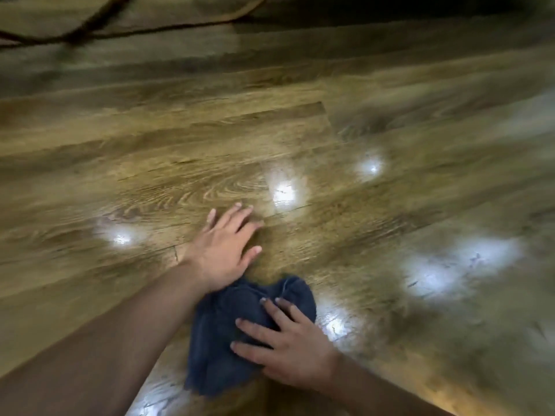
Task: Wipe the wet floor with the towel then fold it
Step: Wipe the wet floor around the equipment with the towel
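Note:
A dark blue towel lies bunched on the wooden plank floor near the bottom middle. My right hand presses flat on the towel's right side, fingers spread. My left hand rests flat on the bare floor just beyond the towel, fingers apart, its heel touching the towel's far edge. The floor is glossy, with bright light reflections; a shiny patch to the right looks wet. The whole view is slightly blurred.
Dark cables run across the floor at the far top left. A dark shadowed area spans the top right. Open floor lies on all sides of the hands.

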